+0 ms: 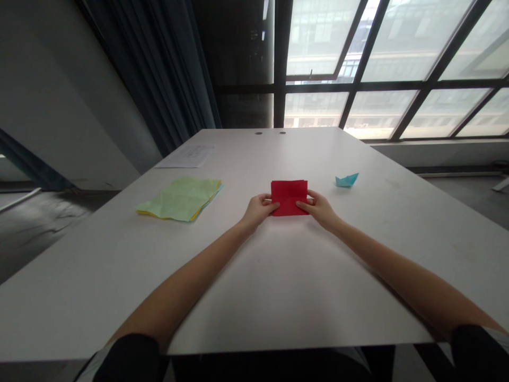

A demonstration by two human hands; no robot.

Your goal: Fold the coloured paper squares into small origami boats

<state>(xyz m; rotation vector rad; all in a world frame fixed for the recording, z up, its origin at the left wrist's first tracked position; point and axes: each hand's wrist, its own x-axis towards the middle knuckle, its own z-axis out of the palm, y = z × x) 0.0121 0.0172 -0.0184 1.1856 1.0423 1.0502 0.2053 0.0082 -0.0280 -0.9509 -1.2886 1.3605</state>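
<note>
A folded sheet of red paper [289,191] is held up off the white table [246,297] near its middle, its broad face towards me. My left hand [257,208] pinches its left edge, thumb on the near side and fingers behind. At the right edge, my right hand [320,208] grips it the same way. A crease runs across the paper between the two thumbs. The fingertips behind the paper are hidden.
To the left lies a stack of green, yellow and blue paper sheets [183,197]. A printed sheet [186,156] rests farther back on the left. On the right stands a small blue paper boat [347,181]. Windows [318,42] and a dark curtain [159,63] rise behind the table.
</note>
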